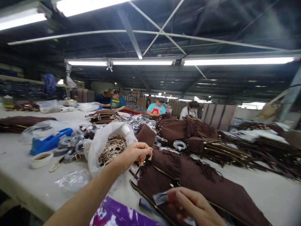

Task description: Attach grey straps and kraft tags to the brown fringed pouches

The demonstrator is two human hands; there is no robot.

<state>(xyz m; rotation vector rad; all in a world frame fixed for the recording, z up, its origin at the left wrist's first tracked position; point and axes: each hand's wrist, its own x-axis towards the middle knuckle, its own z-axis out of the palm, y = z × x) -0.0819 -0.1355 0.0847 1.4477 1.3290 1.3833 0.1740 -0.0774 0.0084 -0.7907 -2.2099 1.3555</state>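
Observation:
My left hand (137, 153) is stretched out over the brown fringed bags, fingers pinched on a pale cord loop with something dark at its end. Just left of it stands a white plastic bag (95, 157) full of beige cord loops (112, 149). My right hand (188, 202), smeared by motion, is closed at the lower right. A small clear plastic piece (160, 198) sticks out from its fingers. Beneath both hands lies a brown fringed bag (199, 175) with a gold zipper, and a purple plastic package (119, 213) is at the front edge.
Left on the table are a blue tape dispenser (50, 142), a round white tub (41, 159), grey rolled straps (70, 144) and crumpled clear plastic (72, 181). Brown bags (211, 146) are stacked at right. Several people work beyond the table, one in a green apron (115, 103).

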